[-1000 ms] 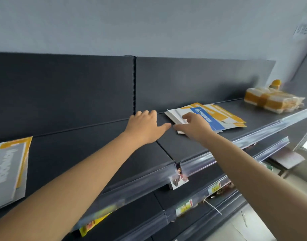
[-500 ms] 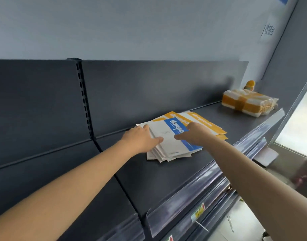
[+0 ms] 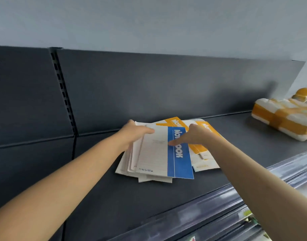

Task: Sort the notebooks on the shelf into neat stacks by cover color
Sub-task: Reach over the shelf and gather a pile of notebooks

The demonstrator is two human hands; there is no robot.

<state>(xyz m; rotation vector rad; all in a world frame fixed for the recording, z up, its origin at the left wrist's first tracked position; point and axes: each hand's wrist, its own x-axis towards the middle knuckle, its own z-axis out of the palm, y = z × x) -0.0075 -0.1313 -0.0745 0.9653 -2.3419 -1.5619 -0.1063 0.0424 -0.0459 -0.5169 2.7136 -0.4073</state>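
A loose pile of notebooks lies on the dark top shelf. Uppermost is a blue-and-white notebook. Beneath it, to the right, lie yellow-and-white notebooks, and several white edges fan out at the left. My left hand grips the pile's far left corner, thumb across the top cover. My right hand rests on the blue notebook, thumb on the blue band, fingers over the yellow covers.
A plastic-wrapped bundle in yellow and white sits at the shelf's far right, with a small yellow figure behind it. The dark back panel rises behind the pile. Clear price rails edge the shelves below.
Both hands have reached farther over the pile and settled on the blue notebook. The view has swung right and closer, so the grey notebook stack at the left has dropped out of sight.
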